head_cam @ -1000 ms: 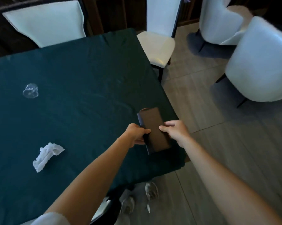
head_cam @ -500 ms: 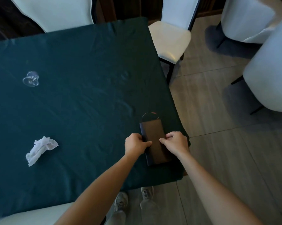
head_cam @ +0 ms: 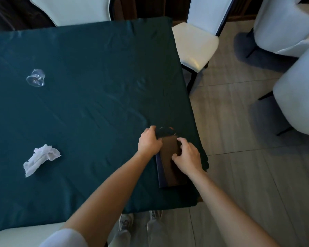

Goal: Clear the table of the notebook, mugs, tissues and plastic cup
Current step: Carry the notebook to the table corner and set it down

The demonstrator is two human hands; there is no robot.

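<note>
left hand (head_cam: 149, 142) has shifted off the notebook's (head_cam: 169, 164) left edge, where it was half a second ago, up to the dark mug (head_cam: 165, 133) just beyond the notebook's far end. fingers curl around the mug's left side; looks like a grip forming, but i can't tell whether it's fully closed on it. right hand (head_cam: 186, 156) was pinching the notebook's right edge before; now it lies spread on top of the cover, fingers loosely open, pressing rather than holding.

notebook itself lies flat on the green tablecloth (head_cam: 96, 97), close to the table's right edge, near corner. it has not been lifted.

judgement: the mug comes first, with the notebook pinned or picked up after. only one mug is visible and it's mostly hidden by the left hand; can't tell whether there are more.

well left of the notebook: crumpled tissue (head_cam: 40, 158), untouched. further left and beyond it, the clear plastic cup (head_cam: 36, 77) lying on its side. both unmoved against the earlier frames. task is barely started, nothing is off the table yet.
</note>
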